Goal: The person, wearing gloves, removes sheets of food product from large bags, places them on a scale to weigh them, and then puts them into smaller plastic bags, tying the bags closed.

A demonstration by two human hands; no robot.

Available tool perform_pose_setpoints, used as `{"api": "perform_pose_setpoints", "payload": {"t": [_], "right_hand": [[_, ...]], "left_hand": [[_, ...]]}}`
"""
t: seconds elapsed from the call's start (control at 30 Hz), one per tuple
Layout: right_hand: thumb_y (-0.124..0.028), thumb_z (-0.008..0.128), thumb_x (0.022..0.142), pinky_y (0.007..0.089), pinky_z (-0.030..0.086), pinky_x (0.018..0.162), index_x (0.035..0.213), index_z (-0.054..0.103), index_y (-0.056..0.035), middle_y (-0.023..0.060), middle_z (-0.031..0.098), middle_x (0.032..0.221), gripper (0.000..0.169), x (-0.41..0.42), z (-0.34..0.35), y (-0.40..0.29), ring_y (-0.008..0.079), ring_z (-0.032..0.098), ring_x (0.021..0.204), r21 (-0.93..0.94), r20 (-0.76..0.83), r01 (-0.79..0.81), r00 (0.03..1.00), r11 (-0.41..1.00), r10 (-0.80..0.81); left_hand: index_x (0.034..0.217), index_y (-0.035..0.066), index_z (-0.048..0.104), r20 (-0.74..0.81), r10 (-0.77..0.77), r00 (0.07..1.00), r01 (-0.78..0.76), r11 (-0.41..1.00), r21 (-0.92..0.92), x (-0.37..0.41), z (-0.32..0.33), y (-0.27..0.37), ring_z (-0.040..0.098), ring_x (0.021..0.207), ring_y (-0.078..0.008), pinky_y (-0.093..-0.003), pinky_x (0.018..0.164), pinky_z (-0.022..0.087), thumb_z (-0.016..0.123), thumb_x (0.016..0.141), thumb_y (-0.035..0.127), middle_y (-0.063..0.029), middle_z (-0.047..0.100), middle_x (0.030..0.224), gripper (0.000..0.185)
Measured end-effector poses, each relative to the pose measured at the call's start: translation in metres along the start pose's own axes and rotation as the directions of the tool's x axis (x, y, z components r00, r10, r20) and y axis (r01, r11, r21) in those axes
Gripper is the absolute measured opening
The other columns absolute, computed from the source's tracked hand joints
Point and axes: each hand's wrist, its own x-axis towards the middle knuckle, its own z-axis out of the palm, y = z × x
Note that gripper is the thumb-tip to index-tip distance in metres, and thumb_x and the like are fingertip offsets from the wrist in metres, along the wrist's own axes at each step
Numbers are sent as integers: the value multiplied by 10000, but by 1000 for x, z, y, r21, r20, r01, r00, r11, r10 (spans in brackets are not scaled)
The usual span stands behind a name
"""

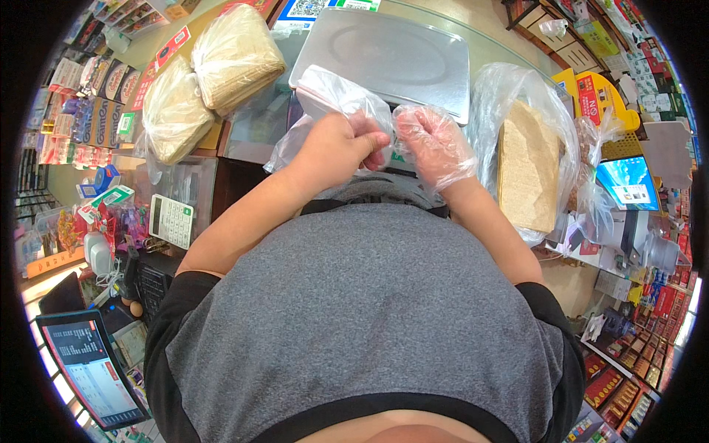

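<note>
My left hand (354, 141), bare, pinches the edge of a clear plastic bag (346, 91) between thumb and fingers. Something pale pink shows through the bag's upper left part. My right hand (435, 141) wears a clear disposable plastic glove, its fingers curled inward beside the bag; whether it grips anything is not clear. Just beyond both hands lies the flat metal plate of a weighing scale (388, 50). To the right, an opened clear plastic bag holds a stack of tan sheets (529, 166). Two tied plastic bags of similar sheets (238, 61) (176, 113) lie at the upper left.
A white calculator (171, 220) and a dark keyboard (152, 290) are at the left, with a monitor (91, 365) below. At the right are a tied clear bag (595, 171), a lit screen (627, 183) and a yellow plastic holder (615, 102). Packed shelves line both sides.
</note>
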Motion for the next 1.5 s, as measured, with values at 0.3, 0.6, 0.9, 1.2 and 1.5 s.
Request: {"api": "perform_pose_setpoints", "payload": {"t": [0.3,0.6,0.9,1.2,1.5], "right_hand": [[-157,578,907,290,475,718,843,655,14,103,679,769,198,5,12,-10,138,608,702,-78,273,78,960,994,-54],[-238,566,934,281,475,685,855,637,-10,67,618,794,251,6,3,16,142,589,709,143,211,-13,977,990,-17],[-268,589,934,264,462,658,835,646,-25,32,592,788,269,3,5,20,113,550,680,286,164,-50,986,957,3],[-305,608,928,239,458,714,926,647,-52,19,636,861,256,7,2,19,99,553,765,259,293,-94,956,961,15],[-192,603,898,259,462,653,816,634,-21,38,597,725,192,5,5,12,120,557,670,333,161,-20,986,943,-36]], "left_hand": [[683,13,628,76,-28,997,35,995,-94,3,-3,-2,536,514,-106,-260,488,441,588,948,346,-17,587,600,428],[825,39,590,272,292,917,-149,883,-446,5,-20,-21,548,741,-107,-249,716,457,544,968,301,-26,576,755,302],[1051,20,558,188,323,927,-195,848,-492,-1,-16,-15,578,883,-112,-260,816,473,594,912,92,-27,587,984,160],[974,13,583,130,251,959,-189,912,-363,-3,-17,3,588,823,-104,-247,763,477,584,919,92,-28,609,877,96],[865,20,624,32,241,970,-222,931,-290,0,-19,-3,580,767,-76,-226,714,461,608,896,78,-15,649,805,67]]}}
